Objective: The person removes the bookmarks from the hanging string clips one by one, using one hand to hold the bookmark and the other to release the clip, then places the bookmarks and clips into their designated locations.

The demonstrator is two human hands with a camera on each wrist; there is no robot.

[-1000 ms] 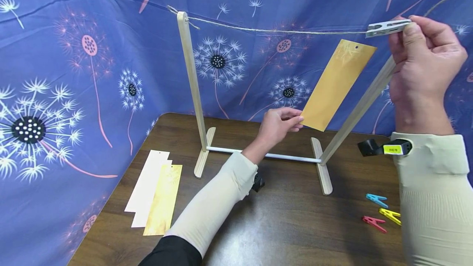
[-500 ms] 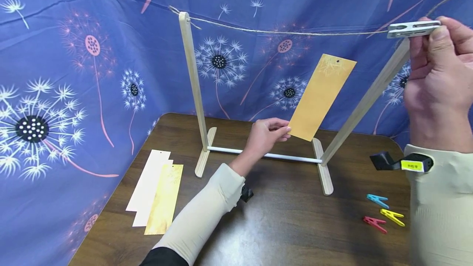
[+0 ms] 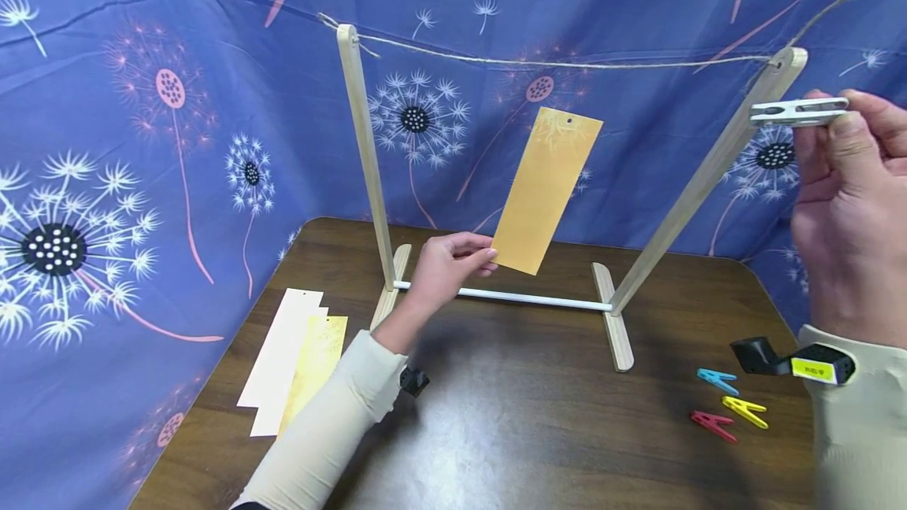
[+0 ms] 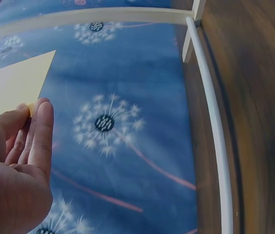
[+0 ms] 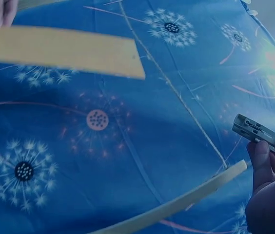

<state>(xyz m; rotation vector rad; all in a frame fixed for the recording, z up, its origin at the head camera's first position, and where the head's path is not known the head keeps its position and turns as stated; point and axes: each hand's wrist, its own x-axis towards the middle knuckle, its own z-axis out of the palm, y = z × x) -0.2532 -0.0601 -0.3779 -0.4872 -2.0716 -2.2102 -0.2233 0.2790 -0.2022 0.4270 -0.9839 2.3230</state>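
Note:
In the head view my left hand point(image 3: 449, 266) pinches the lower left corner of a yellow-orange paper card point(image 3: 546, 187) between thumb and fingers. The card leans upright, its small punched hole at the top, below a string point(image 3: 567, 64) tied between two wooden posts. At the right, my right hand point(image 3: 853, 179) holds a whitish clothespin point(image 3: 797, 111) by one end, beside the right post point(image 3: 708, 171) and apart from the string. The left wrist view shows the card point(image 4: 15, 85) caught at its edge by thumb and fingertips. In the right wrist view the clothespin point(image 5: 257, 131) points away from the fingers.
Blue point(image 3: 717, 380), yellow point(image 3: 745, 411) and red clothespins point(image 3: 712, 425) lie at the table's right. Two white cards point(image 3: 283, 352) and another yellow card point(image 3: 315, 356) overlap at the left. A white rod point(image 3: 531, 299) joins the stand's feet low down. A blue patterned cloth point(image 3: 283, 101) hangs behind.
My left hand has moved left with the card, away from the right post. My right hand has moved right, then down, taking the clothespin off the string's height.

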